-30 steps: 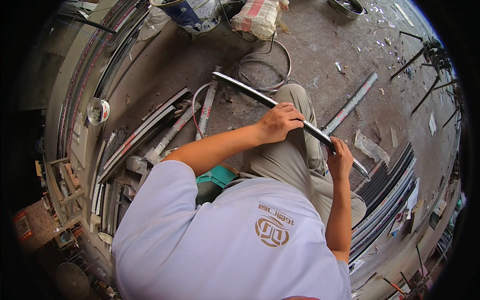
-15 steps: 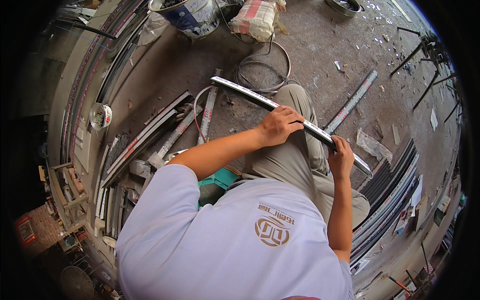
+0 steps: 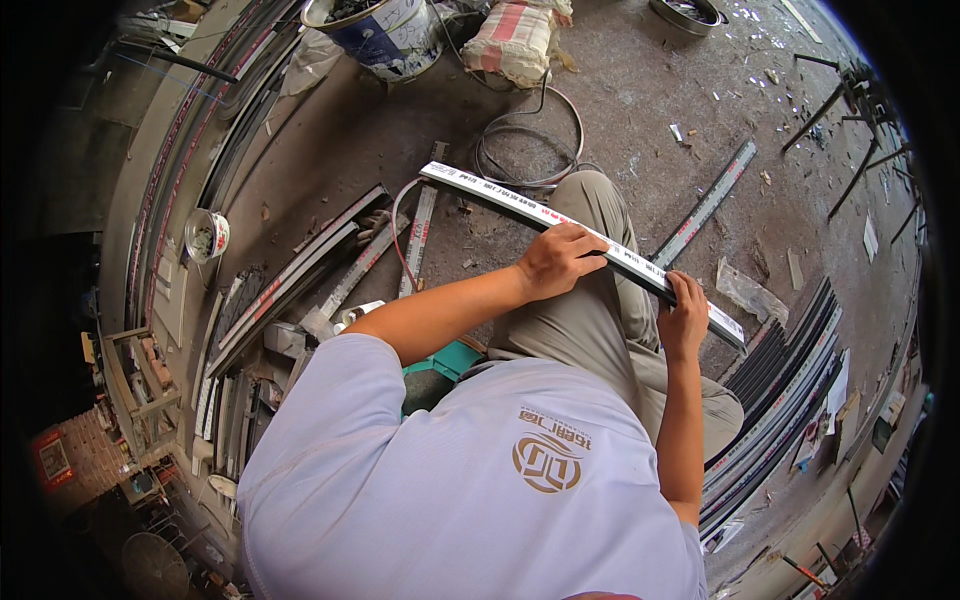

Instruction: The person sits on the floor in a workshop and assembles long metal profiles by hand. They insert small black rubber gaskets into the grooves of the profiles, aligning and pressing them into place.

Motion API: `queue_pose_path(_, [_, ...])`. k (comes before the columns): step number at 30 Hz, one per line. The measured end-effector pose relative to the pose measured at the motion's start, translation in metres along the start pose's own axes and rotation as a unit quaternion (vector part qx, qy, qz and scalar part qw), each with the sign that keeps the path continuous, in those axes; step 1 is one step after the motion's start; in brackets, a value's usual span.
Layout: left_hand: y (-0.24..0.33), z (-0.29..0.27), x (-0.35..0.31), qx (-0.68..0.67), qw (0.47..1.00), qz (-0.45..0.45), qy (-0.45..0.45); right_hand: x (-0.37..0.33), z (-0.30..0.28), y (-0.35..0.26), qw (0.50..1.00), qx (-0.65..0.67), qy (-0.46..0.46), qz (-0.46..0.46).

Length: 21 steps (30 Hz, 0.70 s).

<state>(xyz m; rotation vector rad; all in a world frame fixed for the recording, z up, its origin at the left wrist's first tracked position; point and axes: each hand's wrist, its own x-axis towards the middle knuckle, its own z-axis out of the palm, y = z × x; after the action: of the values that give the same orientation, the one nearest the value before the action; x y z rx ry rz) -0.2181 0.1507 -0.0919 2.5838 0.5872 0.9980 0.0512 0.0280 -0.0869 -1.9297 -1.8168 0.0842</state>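
Long strip: I see it in the middle of the frame, slanting from just above the center down to the right. Its top is white with red and dark marks, and its side is black.
Left hand: from far off, I see it grasping the long strip near the middle, fingers bent.
Right hand: I see it grasping the long strip too, nearer the lower right end.
Legs: tan pants are bent below the long strip. I cannot tell if it touches the knee.
Shirt: it is pale, with a gold mark, and fills the bottom middle of the frame.
Floor strip: it lies right of center, its low end just beside the long strip.
Bar pile: I see dark and silver bars side by side at the lower right.
Slanted bars: these lie left of center.
Hose: it curls in a loop above the center.
Top of my view: a blue and white bucket stands beside a red and white sack.
Upper right: a round pan sits on the floor.
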Motion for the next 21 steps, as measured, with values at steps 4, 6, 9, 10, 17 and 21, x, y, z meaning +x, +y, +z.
queue_pose_path(4, [-0.001,-0.001,0.002,0.002,1.000,0.007,-0.005,-0.001,0.001,0.002,1.000,0.007,0.005,0.000])
queue_pose_path(6, [0.004,-0.007,0.006,-0.010,1.000,0.018,-0.005,0.000,-0.001,0.002,1.000,0.009,0.013,0.001])
queue_pose_path(9, [0.015,-0.012,0.016,-0.033,0.999,-0.016,-0.023,0.011,-0.011,-0.005,1.000,0.003,0.021,-0.013])
queue_pose_path(10, [0.019,-0.012,0.020,-0.045,0.998,-0.035,-0.036,0.014,-0.017,-0.009,0.999,-0.005,0.029,-0.027])
queue_pose_path(17, [0.044,0.011,0.061,-0.022,0.966,-0.121,-0.226,0.018,-0.025,-0.017,0.993,0.006,0.028,-0.112])
queue_pose_path(21, [0.028,0.016,0.058,0.018,0.962,-0.141,-0.232,0.013,-0.024,-0.030,0.991,0.007,0.101,-0.089])
